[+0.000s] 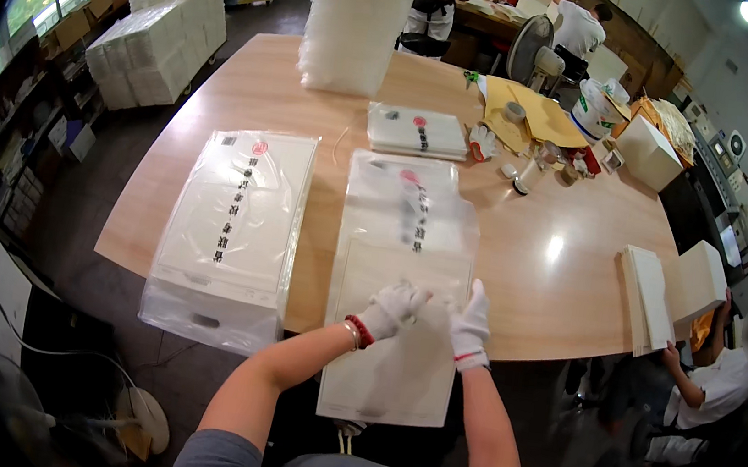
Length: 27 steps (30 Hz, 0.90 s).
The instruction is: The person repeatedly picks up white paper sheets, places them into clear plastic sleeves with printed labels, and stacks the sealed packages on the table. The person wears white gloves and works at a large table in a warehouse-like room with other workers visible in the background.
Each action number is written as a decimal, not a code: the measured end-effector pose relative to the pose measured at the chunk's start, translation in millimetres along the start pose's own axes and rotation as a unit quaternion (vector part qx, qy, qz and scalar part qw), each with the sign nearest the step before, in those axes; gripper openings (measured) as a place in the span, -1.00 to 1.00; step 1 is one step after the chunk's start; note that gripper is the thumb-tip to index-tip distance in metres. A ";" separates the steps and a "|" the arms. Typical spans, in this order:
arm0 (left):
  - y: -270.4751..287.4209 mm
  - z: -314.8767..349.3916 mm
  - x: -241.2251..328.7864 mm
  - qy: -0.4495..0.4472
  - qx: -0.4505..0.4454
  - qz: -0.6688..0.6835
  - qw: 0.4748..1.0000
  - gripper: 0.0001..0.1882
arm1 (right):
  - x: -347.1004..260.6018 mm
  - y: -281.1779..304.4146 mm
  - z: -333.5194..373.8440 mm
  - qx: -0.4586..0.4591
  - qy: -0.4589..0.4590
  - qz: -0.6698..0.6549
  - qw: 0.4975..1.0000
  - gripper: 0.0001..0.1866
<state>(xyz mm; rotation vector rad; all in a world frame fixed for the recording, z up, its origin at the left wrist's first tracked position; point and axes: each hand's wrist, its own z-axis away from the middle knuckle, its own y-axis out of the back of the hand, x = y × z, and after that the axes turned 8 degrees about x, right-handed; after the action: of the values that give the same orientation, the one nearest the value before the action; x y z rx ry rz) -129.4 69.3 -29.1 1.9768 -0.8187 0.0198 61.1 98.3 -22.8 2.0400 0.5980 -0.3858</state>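
A stack of off-white paper sheets [386, 387] lies in front of me, its near end jutting past the table edge. Its far part overlaps a clear plastic bag [379, 188] with dark printing and a red mark; how far the sheets sit inside is unclear. My left hand [395, 310], in a white glove with a red bracelet at the wrist, is closed over the sheets, and what its fingers hold is hidden. My right hand [471, 326], also gloved, stands at the sheets' right edge with its fingers stretched out, slightly blurred.
A filled bag [234, 208] lies left; a smaller bagged pile [416, 132] and a tall white stack [356, 24] stand beyond. A spare glove [482, 143], tape roll [514, 112] and brown paper [535, 114] lie far right. A co-worker [717, 383] handles white boards at right.
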 end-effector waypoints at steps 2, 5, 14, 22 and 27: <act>3.3 -0.1 -22.3 -0.070 0.068 -0.126 0.987 -0.54 | 0.1 -15.6 -18.0 -0.068 -0.067 0.053 0.994 -0.45; 23.7 14.2 -50.9 0.071 0.146 -0.235 0.958 -0.56 | 8.1 -24.4 -36.1 -0.223 -0.109 0.147 0.958 -0.50; 31.2 65.4 -29.7 0.438 0.065 0.095 0.892 -0.49 | 25.4 -6.6 2.0 -0.300 -0.132 0.162 0.931 -0.34; 42.9 191.7 37.4 0.484 0.062 0.264 0.832 -0.59 | 4.8 80.2 107.1 -0.294 -0.065 0.021 0.953 -0.27; 137.0 199.7 130.2 0.386 -0.106 0.067 0.914 -0.73 | -27.4 172.1 185.1 -0.381 -0.118 -0.051 0.916 -0.25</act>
<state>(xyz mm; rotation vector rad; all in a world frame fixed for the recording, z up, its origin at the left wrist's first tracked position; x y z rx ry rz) -165.8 -200.0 12.9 1.5060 -0.3999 0.7177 127.9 -143.4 18.8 1.1978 0.5860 -0.3772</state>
